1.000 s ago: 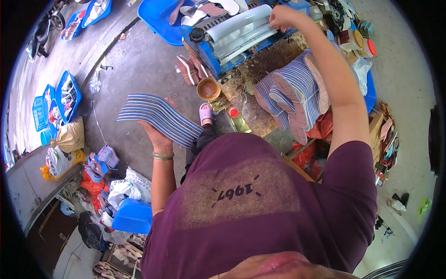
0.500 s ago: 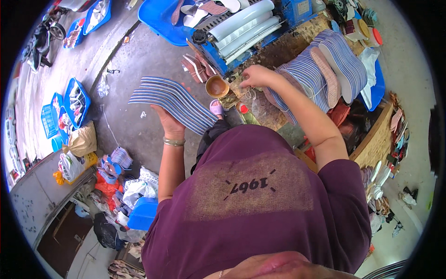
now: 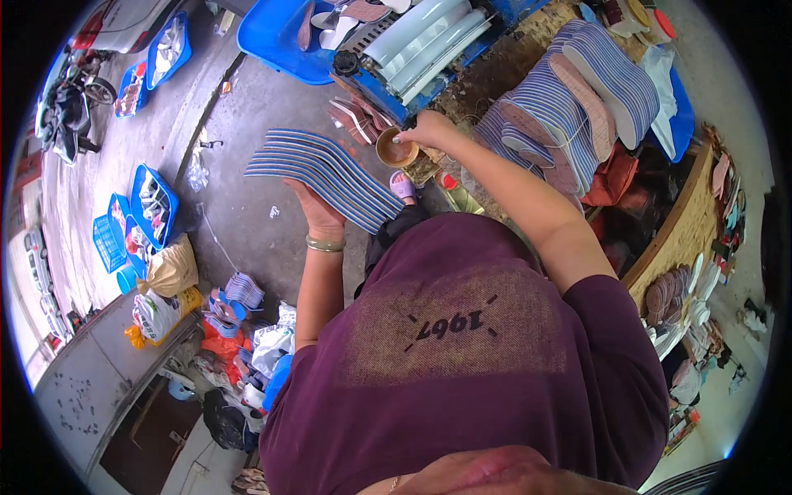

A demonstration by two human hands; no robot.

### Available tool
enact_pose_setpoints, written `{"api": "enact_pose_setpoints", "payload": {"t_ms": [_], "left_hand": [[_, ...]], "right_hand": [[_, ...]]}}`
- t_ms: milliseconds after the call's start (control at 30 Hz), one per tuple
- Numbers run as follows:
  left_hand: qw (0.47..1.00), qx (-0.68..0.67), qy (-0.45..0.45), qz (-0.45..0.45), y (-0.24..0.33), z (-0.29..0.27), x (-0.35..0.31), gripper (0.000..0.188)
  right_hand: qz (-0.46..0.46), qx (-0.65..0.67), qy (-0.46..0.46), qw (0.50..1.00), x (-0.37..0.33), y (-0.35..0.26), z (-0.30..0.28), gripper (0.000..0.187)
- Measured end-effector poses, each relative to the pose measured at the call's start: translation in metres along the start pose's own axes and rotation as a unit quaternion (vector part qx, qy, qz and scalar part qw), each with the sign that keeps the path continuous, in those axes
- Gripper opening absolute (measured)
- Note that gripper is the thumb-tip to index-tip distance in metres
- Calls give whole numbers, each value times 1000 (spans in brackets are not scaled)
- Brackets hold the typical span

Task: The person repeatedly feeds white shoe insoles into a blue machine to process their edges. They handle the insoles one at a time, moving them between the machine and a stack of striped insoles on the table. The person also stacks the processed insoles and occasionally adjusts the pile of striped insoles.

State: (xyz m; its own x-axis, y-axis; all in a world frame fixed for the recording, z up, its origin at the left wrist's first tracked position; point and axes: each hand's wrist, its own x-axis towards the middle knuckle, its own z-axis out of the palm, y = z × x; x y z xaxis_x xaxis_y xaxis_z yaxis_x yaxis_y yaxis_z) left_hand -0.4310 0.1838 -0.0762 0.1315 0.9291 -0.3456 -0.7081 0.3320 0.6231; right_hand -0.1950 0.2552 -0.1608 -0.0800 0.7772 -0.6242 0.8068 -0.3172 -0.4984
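My left hand is closed under a fanned stack of blue-and-white striped insoles, held out over the floor. My right hand reaches to the brown bowl, its fingertips pinched together over the bowl's far rim. Whatever sits between those fingertips is too small to make out. Brownish stuff coats the inside of the bowl. Right of this hand, more striped insoles lie piled on the worn wooden bench, with a pinkish-brown sole among them.
A blue machine with pale rollers stands beyond the bowl. Brown soles lie beside it. Near my body is a bottle with a red cap. Blue baskets and bags are at the left; a motorcycle stands farther off.
My right hand has moved left from the bench top to the bowl. The left hand still holds the fanned insoles. The whole view has shifted slightly.
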Motion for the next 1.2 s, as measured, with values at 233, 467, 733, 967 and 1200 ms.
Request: {"api": "enact_pose_setpoints", "payload": {"t_ms": [233,467,733,967,1200], "left_hand": [[1000,9,1,-6,5,-3,-5,101],[1000,20,-6,-6,7,-5,-10,102],[999,10,-32,-7,5,-10,-15,101],[999,-2,-40,-8,3,-10,-17,100],[1000,5,-17,-3,4,-6,-20,100]], "right_hand": [[15,124,-45,991,23,8,12,57],[61,322,-129,936,30,14,16,32],[69,288,-29,955,19,2,23,26],[53,214,26,975,13,0,23,27],[54,215,22,975,14,0,23,26]]}}
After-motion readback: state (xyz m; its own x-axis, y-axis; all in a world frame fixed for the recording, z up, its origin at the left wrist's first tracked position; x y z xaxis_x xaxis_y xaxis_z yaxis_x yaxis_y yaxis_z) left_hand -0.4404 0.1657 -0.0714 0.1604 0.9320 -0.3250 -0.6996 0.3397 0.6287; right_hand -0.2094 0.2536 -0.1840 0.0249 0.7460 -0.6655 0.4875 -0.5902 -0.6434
